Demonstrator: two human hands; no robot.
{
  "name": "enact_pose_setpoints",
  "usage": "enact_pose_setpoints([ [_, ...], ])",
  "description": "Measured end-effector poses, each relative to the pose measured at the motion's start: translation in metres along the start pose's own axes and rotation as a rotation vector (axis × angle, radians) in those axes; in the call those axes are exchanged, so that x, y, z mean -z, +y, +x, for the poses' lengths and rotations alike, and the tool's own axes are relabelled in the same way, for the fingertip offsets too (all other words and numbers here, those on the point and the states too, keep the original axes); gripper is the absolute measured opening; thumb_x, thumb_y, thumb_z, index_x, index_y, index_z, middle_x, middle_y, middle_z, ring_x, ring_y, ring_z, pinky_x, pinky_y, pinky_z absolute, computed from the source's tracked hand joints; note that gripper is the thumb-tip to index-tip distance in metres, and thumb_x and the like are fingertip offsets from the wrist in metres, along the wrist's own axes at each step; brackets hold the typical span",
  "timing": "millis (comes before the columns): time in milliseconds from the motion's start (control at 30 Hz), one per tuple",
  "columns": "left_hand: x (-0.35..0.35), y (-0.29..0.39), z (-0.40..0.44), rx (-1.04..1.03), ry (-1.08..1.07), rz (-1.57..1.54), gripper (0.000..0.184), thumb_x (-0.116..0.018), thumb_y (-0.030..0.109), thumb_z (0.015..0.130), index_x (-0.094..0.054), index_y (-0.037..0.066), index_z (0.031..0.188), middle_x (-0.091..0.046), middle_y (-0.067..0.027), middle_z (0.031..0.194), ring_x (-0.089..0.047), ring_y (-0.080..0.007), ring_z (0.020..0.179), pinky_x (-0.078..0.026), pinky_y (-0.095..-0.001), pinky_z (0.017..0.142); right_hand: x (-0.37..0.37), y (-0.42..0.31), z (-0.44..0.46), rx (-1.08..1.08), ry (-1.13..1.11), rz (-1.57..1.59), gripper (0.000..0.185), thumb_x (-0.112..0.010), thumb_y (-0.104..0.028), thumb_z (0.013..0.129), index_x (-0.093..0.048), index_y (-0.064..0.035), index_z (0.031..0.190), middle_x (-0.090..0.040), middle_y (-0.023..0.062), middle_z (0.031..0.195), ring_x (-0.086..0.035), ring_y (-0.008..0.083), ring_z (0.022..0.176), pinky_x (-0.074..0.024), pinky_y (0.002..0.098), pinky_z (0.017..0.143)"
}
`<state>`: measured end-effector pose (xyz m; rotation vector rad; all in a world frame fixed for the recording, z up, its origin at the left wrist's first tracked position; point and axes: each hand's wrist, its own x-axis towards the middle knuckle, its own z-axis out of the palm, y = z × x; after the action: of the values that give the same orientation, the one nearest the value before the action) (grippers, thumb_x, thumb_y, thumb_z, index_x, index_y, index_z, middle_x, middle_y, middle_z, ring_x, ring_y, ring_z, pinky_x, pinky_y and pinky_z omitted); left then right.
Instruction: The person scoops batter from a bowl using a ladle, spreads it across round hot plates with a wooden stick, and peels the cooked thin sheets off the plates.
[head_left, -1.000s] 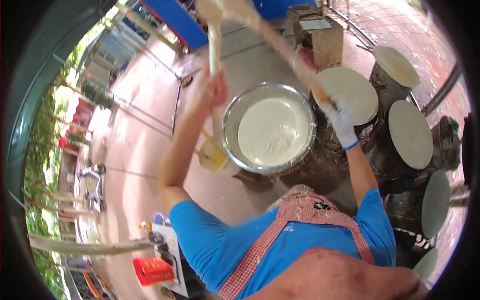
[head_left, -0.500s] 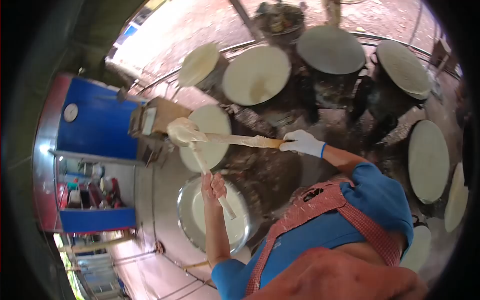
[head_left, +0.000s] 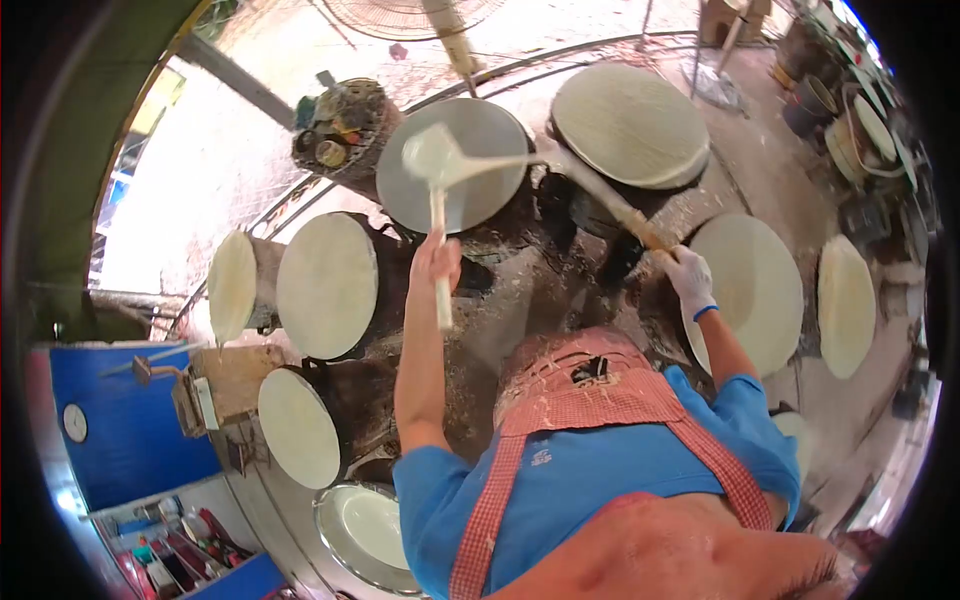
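My left hand (head_left: 436, 262) is wrapped round the pale handle of a batter-coated ladle (head_left: 432, 155). In my gloved right hand (head_left: 690, 282) is the wooden end of a long stick (head_left: 610, 200), whose batter-coated far end reaches toward the ladle. Both tools are over a round grey griddle (head_left: 490, 195), whose surface looks mostly bare. A pale sheet covers the griddle (head_left: 630, 125) to its right. Near my gloved hand lies another pale round griddle (head_left: 755, 300). The metal bowl of white batter (head_left: 375, 530) stands at the lower left, partly behind my sleeve.
More pale round griddles (head_left: 328, 285) stand on dark stoves to the left, and another (head_left: 845, 305) at the far right. A basket of small items (head_left: 350, 135) is behind the grey griddle. Buckets (head_left: 808, 105) stand at the upper right, a wooden box (head_left: 240, 380) at the left.
My view has turned right, away from the batter bowl. The ladle and stick, together over a left griddle half a second ago, are now over the grey griddle.
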<state>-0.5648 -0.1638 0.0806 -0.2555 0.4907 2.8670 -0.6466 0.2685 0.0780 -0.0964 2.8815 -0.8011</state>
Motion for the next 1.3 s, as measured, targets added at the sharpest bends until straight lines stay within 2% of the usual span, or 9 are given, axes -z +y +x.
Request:
enact_pose_setpoints([
  [167,-0.026,0.054,0.103,-0.129,0.45,0.61,0.034,-0.051,0.014,0.085,-0.032,0.023,0.111,-0.031,0.0002,0.053,-0.031,-0.008,0.036,-0.025,-0.0216,0.031,-0.026,-0.08,0.066,0.646,0.257,0.381,0.041,-0.061,-0.026,0.078,-0.055,-0.0158,0.117,-0.062,0.0163,0.089,-0.06,0.0319,0.081,-0.0472,0.0352,0.067],
  [367,0.079,0.076,0.18,-0.361,0.539,0.965,0.049,-0.047,0.008,0.081,-0.029,0.02,0.125,-0.043,-0.0053,0.056,-0.044,-0.0185,0.041,-0.039,-0.0329,0.037,-0.112,-0.142,0.119,0.376,0.028,-0.096,0.026,-0.056,-0.032,0.077,-0.061,-0.0223,0.101,-0.06,0.0164,0.071,-0.059,0.0345,0.068,-0.0459,0.0433,0.06],
  [433,0.085,0.09,0.162,-0.61,0.99,2.081,0.063,-0.042,0.006,0.079,-0.022,0.023,0.135,-0.053,-0.0144,0.068,-0.056,-0.0317,0.057,-0.046,-0.0426,0.053,-0.1,-0.137,0.13,0.379,0.017,0.158,0.03,-0.059,-0.027,0.075,-0.062,-0.0167,0.103,-0.064,0.0124,0.077,-0.062,0.0292,0.071,-0.0467,0.0388,0.062],
  [567,0.065,0.103,0.148,-0.443,0.96,2.154,0.067,-0.039,0.006,0.077,-0.019,0.024,0.138,-0.057,-0.0214,0.087,-0.058,-0.0382,0.073,-0.046,-0.0451,0.067,-0.127,-0.169,0.128,-0.061,-0.157,0.916,0.03,-0.062,-0.019,0.075,-0.062,-0.0057,0.102,-0.066,0.0052,0.089,-0.062,0.0186,0.079,-0.0457,0.0268,0.071],
  [767,0.025,0.142,0.141,-1.084,0.744,1.777,0.068,-0.045,0.003,0.074,-0.024,0.016,0.137,-0.047,-0.0218,0.122,-0.058,-0.037,0.084,-0.046,-0.0401,0.074,-0.143,-0.183,0.146,0.176,0.081,0.105,0.023,-0.056,-0.032,0.078,-0.066,-0.0144,0.089,-0.06,0.0215,0.078,-0.061,0.0291,0.07,-0.0478,0.0374,0.064],
  [867,0.03,0.145,0.098,-0.993,0.64,1.564,0.069,-0.048,0.0,0.073,-0.024,0.01,0.137,-0.043,-0.0204,0.127,-0.056,-0.0351,0.094,-0.044,-0.036,0.08,-0.186,-0.224,0.14,-0.097,-0.183,0.849,0.026,-0.055,-0.031,0.078,-0.066,-0.0127,0.092,-0.06,0.0219,0.086,-0.061,0.0304,0.076,-0.0475,0.0368,0.068],
  [1000,0.124,0.093,0.03,-0.686,0.634,1.666,0.066,-0.049,0.001,0.073,-0.026,0.004,0.135,-0.04,-0.0191,0.13,-0.049,-0.0317,0.11,-0.04,-0.0318,0.088,-0.173,-0.25,0.164,0.265,-0.047,0.125,0.029,-0.051,-0.026,0.078,-0.064,-0.011,0.1,-0.061,0.0141,0.097,-0.061,0.0272,0.085,-0.0461,0.0323,0.077],
  [1133,0.133,0.06,-0.051,-0.504,0.752,1.739,0.066,-0.053,0.001,0.073,-0.027,0.0,0.133,-0.034,-0.0183,0.135,-0.035,-0.0262,0.123,-0.028,-0.0304,0.098,-0.137,-0.232,0.122,-0.071,-0.274,1.073,0.025,-0.051,-0.016,0.079,-0.064,-0.0059,0.098,-0.065,0.0096,0.093,-0.063,0.02,0.083,-0.0489,0.0287,0.074],
  [1300,0.167,0.056,-0.069,-0.287,0.785,1.23,0.068,-0.051,-0.005,0.072,-0.024,0.0,0.135,-0.033,-0.0177,0.134,-0.042,-0.0253,0.109,-0.035,-0.0301,0.09,-0.231,-0.251,0.126,0.179,-0.151,0.543,0.036,-0.061,-0.033,0.068,-0.066,-0.0086,0.094,-0.065,0.0137,0.087,-0.06,0.0246,0.086,-0.0442,0.0297,0.079],
])
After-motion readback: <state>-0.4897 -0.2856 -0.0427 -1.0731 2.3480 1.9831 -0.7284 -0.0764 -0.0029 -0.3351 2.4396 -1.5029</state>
